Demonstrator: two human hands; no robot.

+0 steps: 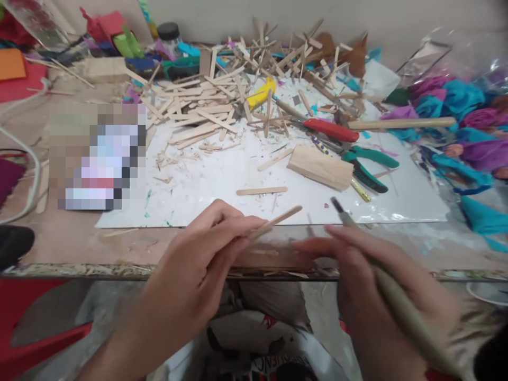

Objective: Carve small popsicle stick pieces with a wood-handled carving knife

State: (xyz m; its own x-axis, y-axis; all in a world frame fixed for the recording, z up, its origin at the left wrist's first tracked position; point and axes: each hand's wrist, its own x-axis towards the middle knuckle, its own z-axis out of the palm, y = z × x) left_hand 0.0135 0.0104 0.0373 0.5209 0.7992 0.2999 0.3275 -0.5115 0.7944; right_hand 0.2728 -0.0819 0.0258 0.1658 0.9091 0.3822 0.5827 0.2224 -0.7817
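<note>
My left hand [210, 248] is closed, pinching a wooden craft stick [283, 216] whose free end points up to the right over the table's front edge. My right hand [381, 275], smeared by motion, is closed around a long wooden-handled tool [408, 328]. Its narrow dark tip points up and away; the blur hides what kind of tool it is. A thin greyish shape shows faintly near my right fingertips, too blurred to name. Just beyond my hands, another craft stick [262, 191] lies flat on the white sheet [198, 198].
A wood block [320, 168], green-handled pliers [369, 164] and a red-handled tool [331, 129] lie on the right. Craft sticks [206, 119] are heaped at the back around a yellow object [262, 94]. A pixelated phone-like shape [105, 164] is left; coloured cloth [468, 127] lines the right.
</note>
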